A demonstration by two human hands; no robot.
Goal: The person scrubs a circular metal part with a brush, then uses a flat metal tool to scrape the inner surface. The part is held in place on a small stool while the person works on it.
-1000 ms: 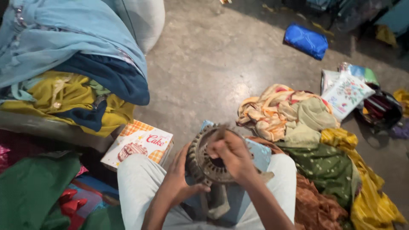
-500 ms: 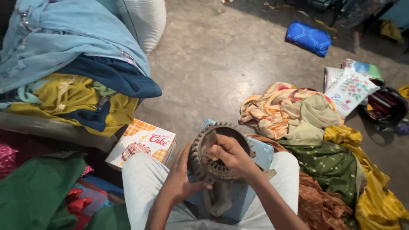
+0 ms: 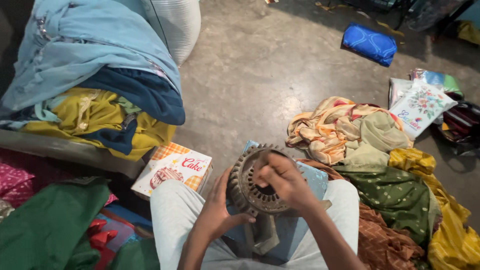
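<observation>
Hands meet over a dark, rusty ring-shaped metal part with slotted teeth around its rim [image 3: 252,186], which rests tilted on a pale blue block [image 3: 310,180] set between the person's knees, near the bottom middle of the head view. Left hand [image 3: 217,210] wraps around the near left edge of the ring, fingers curled on its toothed rim and thumb lying along the lower side, apparently to keep it from rolling or tipping. Right hand [image 3: 282,181] lies on top of the ring with the fingers bunched narrow and pressed down into the central opening; whether they pinch anything small cannot be told. Below the ring a grey metal piece [image 3: 262,235] hangs against the front of the block. Light grey trousers [image 3: 175,215] cover both knees on either side, bracing the block. Just left of the left knee sits an orange-checked cardboard box with a cake picture [image 3: 175,167]. Far left, a heap of light blue, navy and yellow cloth [image 3: 100,85] lies piled on a ledge. To the right, striped peach, green dotted and yellow fabrics [image 3: 370,150] spread over the bare concrete floor [image 3: 260,75], with a folded blue bundle [image 3: 370,44] farther off.
</observation>
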